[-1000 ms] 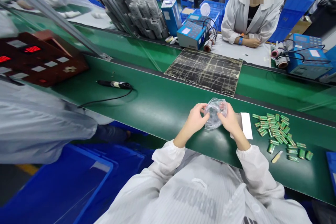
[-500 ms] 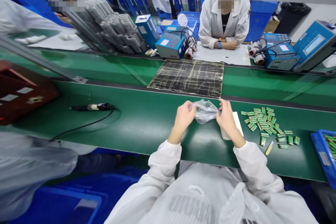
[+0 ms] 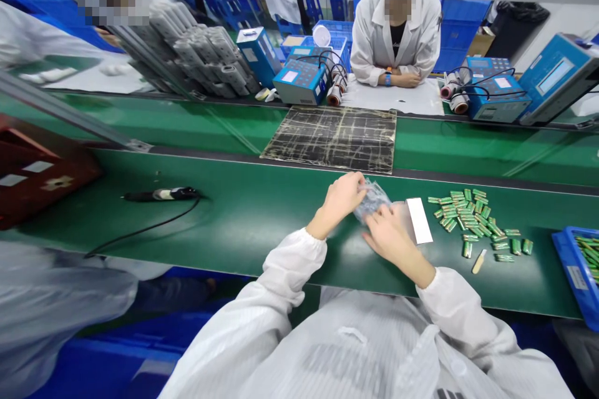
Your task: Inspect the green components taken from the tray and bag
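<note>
A clear plastic bag (image 3: 373,197), crumpled and partly blurred, is between my two hands above the green bench. My left hand (image 3: 345,194) grips its upper left side, thumb and fingers closed on the film. On the lower right of the bag lies my right hand (image 3: 389,230), palm down, with its fingers bent over the film. Just right of that hand sits a small white box (image 3: 419,221), partly covered by the hand and wrist. Farther right, green paired cells like batteries (image 3: 472,215) are spread in a loose pile.
A small tool with a pale yellow handle (image 3: 479,262) lies below the pile. At the right edge stands a blue bin (image 3: 573,274). A black corded tool (image 3: 159,194) and a red box (image 3: 42,168) are at left. A co-worker (image 3: 395,43) sits opposite, behind a dark mat (image 3: 332,137).
The bag was stretched between both hands and is now bunched up. My left hand has moved right and my right hand left and down, bringing them closer and uncovering more of the white box.
</note>
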A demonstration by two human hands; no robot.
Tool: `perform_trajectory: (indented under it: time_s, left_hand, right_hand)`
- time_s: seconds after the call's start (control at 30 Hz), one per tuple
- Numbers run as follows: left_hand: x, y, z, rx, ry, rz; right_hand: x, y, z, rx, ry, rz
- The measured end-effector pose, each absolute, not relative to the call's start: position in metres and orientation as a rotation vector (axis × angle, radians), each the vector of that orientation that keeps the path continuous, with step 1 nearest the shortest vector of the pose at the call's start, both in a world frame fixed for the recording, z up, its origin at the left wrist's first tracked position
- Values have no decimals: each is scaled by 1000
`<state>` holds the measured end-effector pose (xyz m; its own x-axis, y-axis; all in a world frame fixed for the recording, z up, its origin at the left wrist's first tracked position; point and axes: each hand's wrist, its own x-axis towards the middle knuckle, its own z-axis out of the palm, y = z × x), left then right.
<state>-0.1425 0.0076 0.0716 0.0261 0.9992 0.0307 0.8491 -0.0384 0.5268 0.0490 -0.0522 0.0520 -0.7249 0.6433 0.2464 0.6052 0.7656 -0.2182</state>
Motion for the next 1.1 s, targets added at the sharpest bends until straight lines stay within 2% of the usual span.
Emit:
perform_trajectory:
  time_s: [0.13, 0.3, 0.4, 0.5, 0.63, 0.8, 0.97, 1.1]
  left_hand:
    - [-141, 26, 53, 1898, 1961, 667]
    - [-144, 30, 40, 1924, 1534, 691]
    - [-146, 24, 42, 1937, 1497, 711]
    - [-149, 17, 52, 1913, 1422, 631]
    - [-149, 15, 74, 1961, 1244, 550]
    - [-127, 19, 97, 2053, 1155, 542]
    - [-108, 3, 107, 2134, 1291, 880]
    - [-110, -35, 109, 1992, 1187, 1155]
  right_hand:
    - [48, -62, 45, -948, -2721, 217]
    - [69, -77, 65, -903, -2524, 381]
    - [111, -91, 77, -963, -2275, 473]
    - [180, -102, 74, -1284, -1949, 369]
    - [276, -117, 36, -1936, -1618, 100]
    - [320, -140, -15, -2381, -1526, 124]
    - [322, -143, -21, -2450, -1479, 144]
    - [325, -142, -20, -2183, -1542, 140]
